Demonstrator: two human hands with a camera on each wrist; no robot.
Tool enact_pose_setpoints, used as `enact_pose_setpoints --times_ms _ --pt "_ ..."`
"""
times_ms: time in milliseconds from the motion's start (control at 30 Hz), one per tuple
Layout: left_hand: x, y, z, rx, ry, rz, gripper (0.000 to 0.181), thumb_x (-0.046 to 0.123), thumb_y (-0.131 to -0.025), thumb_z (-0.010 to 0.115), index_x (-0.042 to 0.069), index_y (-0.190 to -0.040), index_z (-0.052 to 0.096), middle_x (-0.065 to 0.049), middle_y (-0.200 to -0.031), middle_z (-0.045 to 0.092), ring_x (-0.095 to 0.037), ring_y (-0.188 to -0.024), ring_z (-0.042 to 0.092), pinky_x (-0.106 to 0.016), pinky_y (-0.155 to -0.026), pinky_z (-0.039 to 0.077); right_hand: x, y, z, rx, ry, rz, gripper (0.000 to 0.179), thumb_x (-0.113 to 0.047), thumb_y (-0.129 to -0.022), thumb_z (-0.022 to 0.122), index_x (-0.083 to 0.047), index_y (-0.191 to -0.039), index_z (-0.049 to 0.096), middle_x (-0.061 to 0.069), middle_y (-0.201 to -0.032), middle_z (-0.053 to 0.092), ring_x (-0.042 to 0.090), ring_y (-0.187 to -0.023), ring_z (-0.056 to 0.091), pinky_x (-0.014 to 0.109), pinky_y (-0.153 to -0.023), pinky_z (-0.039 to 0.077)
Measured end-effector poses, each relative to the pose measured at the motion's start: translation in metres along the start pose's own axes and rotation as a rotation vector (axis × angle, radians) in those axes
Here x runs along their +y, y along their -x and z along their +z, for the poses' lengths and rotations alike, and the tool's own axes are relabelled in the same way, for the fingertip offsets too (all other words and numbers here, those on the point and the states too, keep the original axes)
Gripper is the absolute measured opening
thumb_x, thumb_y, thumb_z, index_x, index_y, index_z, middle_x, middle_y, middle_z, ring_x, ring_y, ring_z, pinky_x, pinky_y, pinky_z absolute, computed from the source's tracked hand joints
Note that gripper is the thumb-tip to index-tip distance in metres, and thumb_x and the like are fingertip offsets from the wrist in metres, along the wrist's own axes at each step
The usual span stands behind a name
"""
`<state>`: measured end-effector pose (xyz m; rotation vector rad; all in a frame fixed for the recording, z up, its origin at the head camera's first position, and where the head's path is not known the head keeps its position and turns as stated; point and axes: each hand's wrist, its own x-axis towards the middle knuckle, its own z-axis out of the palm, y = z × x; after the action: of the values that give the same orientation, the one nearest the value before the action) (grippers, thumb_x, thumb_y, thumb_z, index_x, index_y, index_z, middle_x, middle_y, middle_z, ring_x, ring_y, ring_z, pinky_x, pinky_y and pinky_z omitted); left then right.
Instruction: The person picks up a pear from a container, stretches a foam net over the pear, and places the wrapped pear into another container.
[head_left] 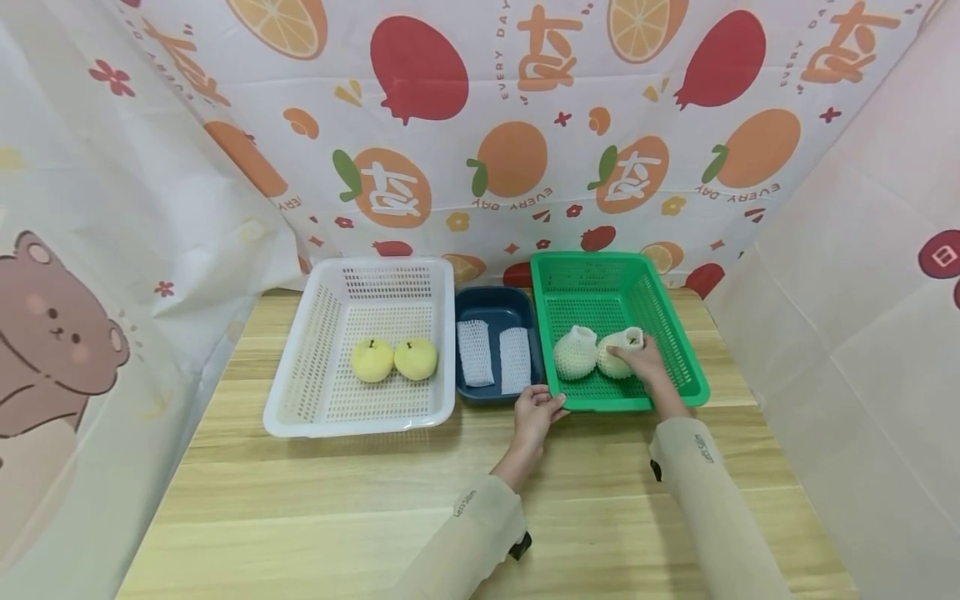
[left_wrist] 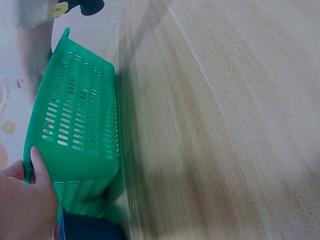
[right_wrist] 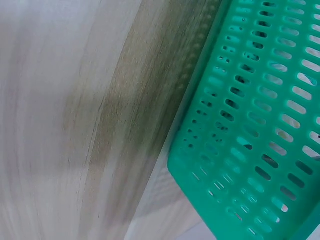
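Observation:
My left hand (head_left: 534, 410) grips the near left corner of the green plastic basket (head_left: 592, 406); in the left wrist view, the thumb (left_wrist: 42, 167) presses the outer side of its rim. Inside that basket my right hand (head_left: 643, 360) holds a round fruit in a white foam net (head_left: 617, 372), its stem visible in the net's open top. Beside it stands another foam-netted fruit (head_left: 575, 354). In the right wrist view the basket's slotted wall (right_wrist: 250, 130) hides most of the right hand.
A white basket (head_left: 281, 392) on the left holds two round yellow fruits (head_left: 372, 361) with dark stems. Between the baskets, a dark blue tray (head_left: 491, 302) holds two flat white foam nets (head_left: 475, 354). The wooden table (head_left: 315, 517) meets a printed cloth (head_left: 465, 158) behind.

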<state>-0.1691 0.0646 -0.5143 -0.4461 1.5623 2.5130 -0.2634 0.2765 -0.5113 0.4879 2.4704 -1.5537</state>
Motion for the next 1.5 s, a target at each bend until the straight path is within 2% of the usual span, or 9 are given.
enact_pose_setpoints --times_ms 167,400,567,667,767,900,1067,1267,1500 --pt "-0.001 0.0 0.0 -0.009 0.009 -0.016 0.024 -0.011 -0.083 0.06 -0.009 -0.103 0.047 -0.009 -0.085 0.047 -0.013 -0.069 0.054 -0.03 -0.07 0.055 -0.003 0.006 0.0 0.116 -0.049 -0.028 0.086 -0.038 -0.086 0.062 0.0 -0.143 0.011 0.024 -0.145 0.017 0.037 -0.13 0.022 0.048 -0.103 0.027" --pt "0.0 0.0 0.0 0.005 -0.042 -0.016 0.025 -0.008 -0.083 0.061 -0.009 -0.105 0.047 -0.009 -0.084 0.049 -0.013 -0.069 0.054 -0.03 -0.071 0.054 -0.007 0.018 0.004 0.398 -0.141 -0.168 0.06 -0.034 -0.087 0.062 -0.002 -0.132 0.037 0.015 -0.137 0.037 0.028 -0.127 0.03 0.041 -0.103 0.029" --pt "0.007 0.003 -0.006 0.035 -0.197 0.041 0.031 -0.001 -0.082 0.065 -0.008 -0.109 0.05 -0.011 -0.091 0.053 -0.015 -0.075 0.054 -0.032 -0.071 0.053 -0.012 0.03 0.013 0.597 -0.241 -0.355 0.029 -0.022 -0.089 0.062 -0.002 -0.109 0.056 0.01 -0.111 0.055 0.02 -0.107 0.048 0.033 -0.092 0.038" --pt "0.017 0.009 -0.014 0.048 -0.322 0.133 0.033 0.002 -0.081 0.066 -0.008 -0.109 0.052 -0.014 -0.095 0.056 -0.018 -0.08 0.056 -0.028 -0.067 0.051 -0.024 0.044 0.025 0.644 -0.368 -0.464 0.013 -0.013 -0.089 0.061 -0.003 -0.096 0.061 0.009 -0.095 0.059 0.016 -0.089 0.053 0.026 -0.079 0.042" --pt "0.041 0.021 -0.022 0.042 -0.363 0.219 0.03 -0.002 -0.079 0.066 -0.01 -0.105 0.053 -0.02 -0.098 0.058 -0.027 -0.085 0.059 -0.028 -0.068 0.051 -0.044 0.065 0.043 0.57 -0.517 -0.547 0.009 -0.006 -0.088 0.061 0.002 -0.092 0.062 0.009 -0.087 0.059 0.015 -0.079 0.053 0.026 -0.072 0.045" --pt "0.08 0.035 -0.036 0.068 -0.369 0.287 0.025 -0.006 -0.08 0.063 -0.012 -0.103 0.053 -0.024 -0.1 0.059 -0.032 -0.089 0.059 -0.031 -0.074 0.051 -0.074 0.098 0.073 0.343 -0.626 -0.573 0.014 0.001 -0.088 0.058 0.013 -0.096 0.056 0.012 -0.085 0.059 0.017 -0.077 0.054 0.032 -0.073 0.048" --pt "0.105 0.019 -0.065 0.164 -0.36 0.353 0.023 -0.003 -0.081 0.063 -0.007 -0.102 0.055 -0.021 -0.1 0.059 -0.026 -0.089 0.058 -0.03 -0.077 0.051 -0.097 0.134 0.116 0.104 -0.636 -0.538 0.013 0.008 -0.087 0.056 0.017 -0.094 0.052 0.013 -0.084 0.059 0.021 -0.077 0.057 0.037 -0.073 0.052" --pt "0.136 -0.002 -0.103 0.277 -0.46 0.335 0.027 0.005 -0.082 0.065 -0.001 -0.107 0.054 -0.012 -0.108 0.056 -0.024 -0.097 0.055 -0.034 -0.081 0.049 -0.095 0.152 0.166 -0.093 -0.54 -0.408 0.014 0.007 -0.085 0.057 0.015 -0.096 0.054 0.012 -0.085 0.059 0.031 -0.079 0.058 0.035 -0.072 0.054" --pt "0.173 -0.023 -0.145 0.327 -0.731 0.329 0.033 0.008 -0.085 0.062 -0.001 -0.115 0.05 -0.014 -0.114 0.053 -0.026 -0.102 0.053 -0.033 -0.083 0.049 -0.074 0.15 0.221 -0.211 -0.645 -0.168 0.019 0.005 -0.083 0.06 0.009 -0.1 0.052 0.01 -0.088 0.056 0.022 -0.076 0.059 0.04 -0.077 0.052"
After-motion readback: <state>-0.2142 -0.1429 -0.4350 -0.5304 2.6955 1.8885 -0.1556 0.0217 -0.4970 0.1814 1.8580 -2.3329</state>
